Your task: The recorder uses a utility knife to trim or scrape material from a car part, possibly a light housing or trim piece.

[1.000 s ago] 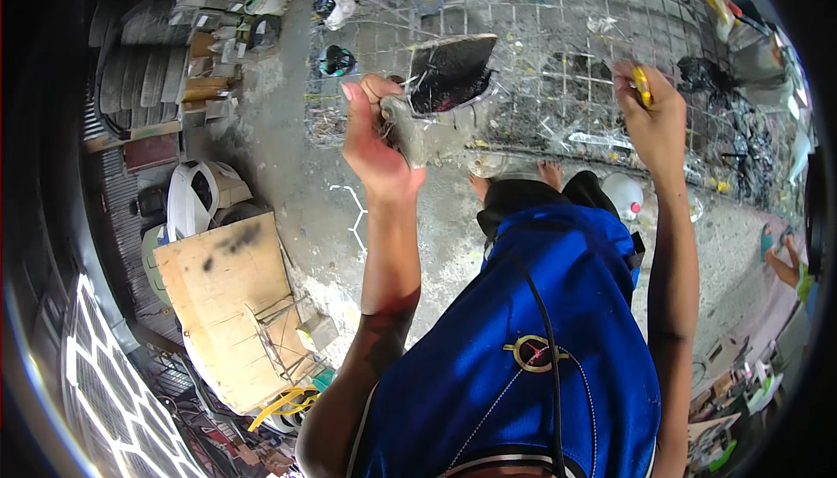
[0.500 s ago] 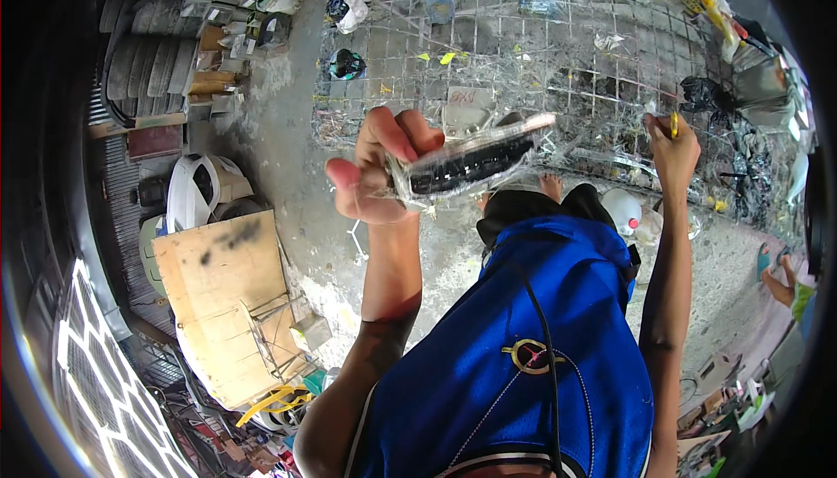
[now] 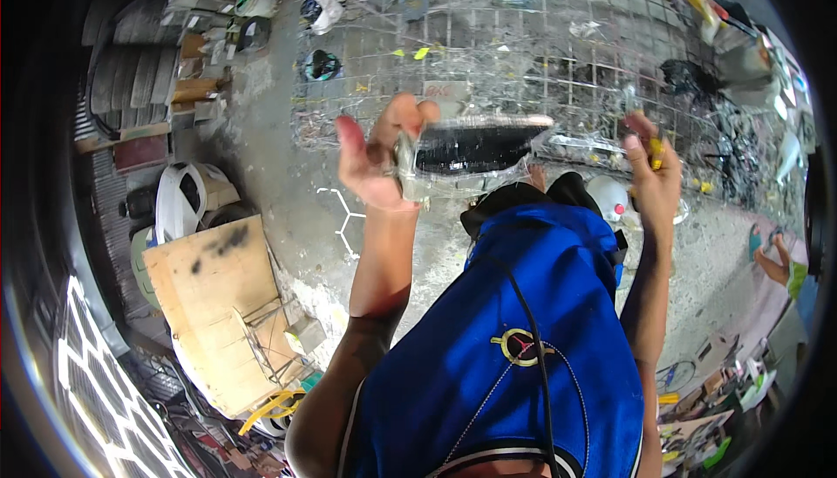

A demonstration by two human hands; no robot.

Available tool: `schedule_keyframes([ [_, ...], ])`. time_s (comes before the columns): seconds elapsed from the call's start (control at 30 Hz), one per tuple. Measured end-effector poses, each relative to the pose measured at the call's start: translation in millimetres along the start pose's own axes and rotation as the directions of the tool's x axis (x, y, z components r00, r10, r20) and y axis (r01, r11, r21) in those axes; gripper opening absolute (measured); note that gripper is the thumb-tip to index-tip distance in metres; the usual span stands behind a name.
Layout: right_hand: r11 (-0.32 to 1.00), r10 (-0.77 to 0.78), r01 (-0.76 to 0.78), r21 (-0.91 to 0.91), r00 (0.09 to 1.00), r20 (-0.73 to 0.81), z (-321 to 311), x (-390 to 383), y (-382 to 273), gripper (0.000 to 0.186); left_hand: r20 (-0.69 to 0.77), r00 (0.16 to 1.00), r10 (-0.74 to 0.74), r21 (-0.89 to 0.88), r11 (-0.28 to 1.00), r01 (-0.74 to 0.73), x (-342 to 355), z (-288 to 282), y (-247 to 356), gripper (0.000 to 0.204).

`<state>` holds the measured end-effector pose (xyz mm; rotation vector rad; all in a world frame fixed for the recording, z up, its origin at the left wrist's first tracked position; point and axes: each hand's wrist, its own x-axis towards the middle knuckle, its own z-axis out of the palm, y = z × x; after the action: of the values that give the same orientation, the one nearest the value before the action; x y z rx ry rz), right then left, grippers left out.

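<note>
My left hand (image 3: 379, 160) is closed on one end of a flat, shiny black piece (image 3: 475, 148) edged in clear, glossy, film-like material. The piece lies nearly level in front of my body, its far end pointing right. My right hand (image 3: 656, 173), off to the right and apart from the piece, is closed around a slim yellow tool (image 3: 656, 152). Only a short stretch of the tool shows between the fingers, so its exact kind is hidden.
Ahead spreads a wire grid (image 3: 558, 68) strewn with clear film scraps. Plastic tubs and a roll of tape (image 3: 322, 65) sit at its left. A white jug (image 3: 608, 194) stands by my feet. A wooden board (image 3: 214, 295) leans left. Another person's legs (image 3: 772, 260) show far right.
The black piece has turned from a slant to nearly level, showing more of its dark face. My right hand has come down and slightly left with the yellow tool.
</note>
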<state>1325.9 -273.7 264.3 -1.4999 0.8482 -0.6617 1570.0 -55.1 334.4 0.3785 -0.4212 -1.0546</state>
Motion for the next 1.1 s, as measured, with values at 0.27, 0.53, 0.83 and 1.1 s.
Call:
schedule_keyframes([
  [0.27, 0.982, 0.178, -0.188, -0.016, 0.897, 0.405, 60, 4, -44, 0.028, -0.708, 0.670, -0.222, -0.115, 0.973, 0.201, -6, -28, -71, 0.062],
  [0.53, 0.967, 0.188, -0.156, -0.203, 0.970, 0.152, 34, 40, 38, 0.032, -0.699, 0.712, 0.062, 0.599, 0.594, 0.537, -88, -91, -47, 0.045],
  [0.83, 0.793, 0.089, 0.093, -0.601, 0.960, 0.267, 46, 182, 135, 0.041, -0.886, -0.220, 0.408, -0.048, 0.390, 0.920, -370, -109, -27, 0.075],
  [1.1, 0.875, 0.475, -0.474, 0.094, 0.880, 0.013, -11, 112, 102, 0.028, -0.810, -0.586, 0.005, -0.550, 0.337, 0.764, -548, -68, -101, 0.048],
])
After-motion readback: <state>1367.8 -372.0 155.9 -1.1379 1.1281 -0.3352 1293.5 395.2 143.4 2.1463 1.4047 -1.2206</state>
